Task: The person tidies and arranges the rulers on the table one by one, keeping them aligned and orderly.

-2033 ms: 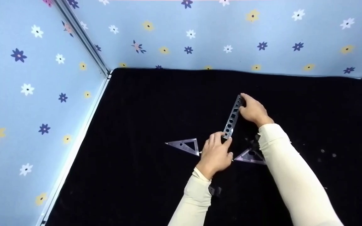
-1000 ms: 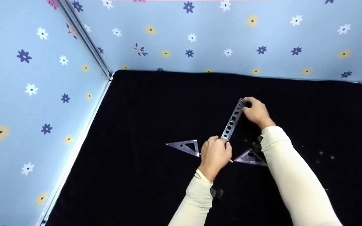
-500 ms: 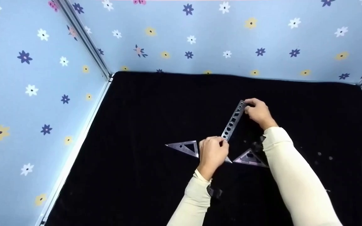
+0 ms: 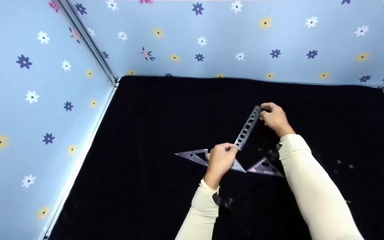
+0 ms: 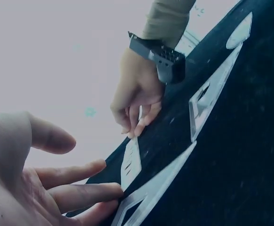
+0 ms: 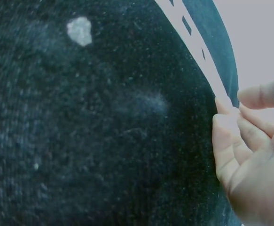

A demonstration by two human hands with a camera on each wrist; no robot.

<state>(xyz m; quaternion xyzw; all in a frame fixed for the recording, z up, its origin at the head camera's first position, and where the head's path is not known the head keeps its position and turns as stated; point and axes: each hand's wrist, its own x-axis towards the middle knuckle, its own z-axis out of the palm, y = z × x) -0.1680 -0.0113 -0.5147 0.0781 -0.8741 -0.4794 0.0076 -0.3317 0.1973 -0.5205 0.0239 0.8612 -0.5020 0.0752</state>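
We were squaring the ruler on the black cloth — our right hand pinched its far end, our left hand, fingers loose, touched its near end beside the middle triangle. Next, probably, a careful lift without slipping.

A staged recording booth: flowered blue walls around black cloth.

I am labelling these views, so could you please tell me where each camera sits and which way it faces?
Head: above, looking down at the black cloth; both hands and sleeves show.
Left wrist: low over the cloth, facing along the stencil ruler; left hand near, right hand beyond.
Right wrist: close to the cloth; right hand at the ruler's end.
All share the ruler.
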